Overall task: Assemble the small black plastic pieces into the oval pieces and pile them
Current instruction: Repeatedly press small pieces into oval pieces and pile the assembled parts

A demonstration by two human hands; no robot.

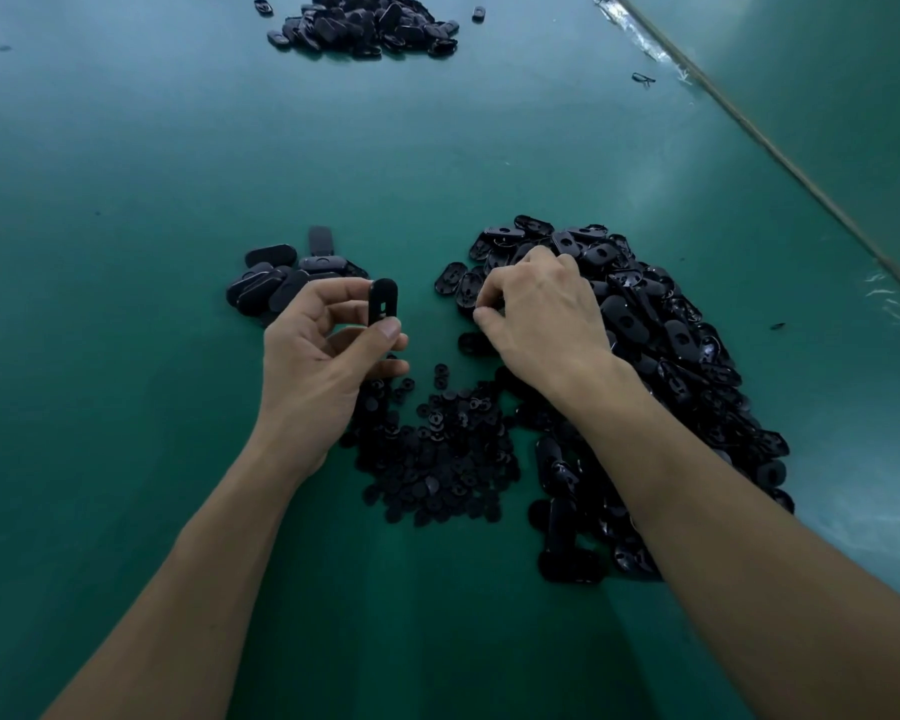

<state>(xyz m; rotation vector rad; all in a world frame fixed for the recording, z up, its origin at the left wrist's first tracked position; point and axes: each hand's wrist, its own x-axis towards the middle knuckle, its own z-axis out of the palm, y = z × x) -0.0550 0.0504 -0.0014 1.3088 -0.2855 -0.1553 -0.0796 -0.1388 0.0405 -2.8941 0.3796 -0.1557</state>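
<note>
Left hand (323, 356) pinched an oval (383, 298) upright; right hand (539, 309) curled at the heap (671, 345) beside it, hold unclear. Light pinch might let oval slip when pressed.

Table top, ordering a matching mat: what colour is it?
The table top is teal green; head view.

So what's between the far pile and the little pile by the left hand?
Just bare green table, head view, between the far pile and little pile.

table surface (178, 200): smooth green, soft sheen. oval pieces (645, 324): black plastic, glossy insides. finished stack (276, 283): matt backs. small pieces (437, 449): dull black plastic.
</note>
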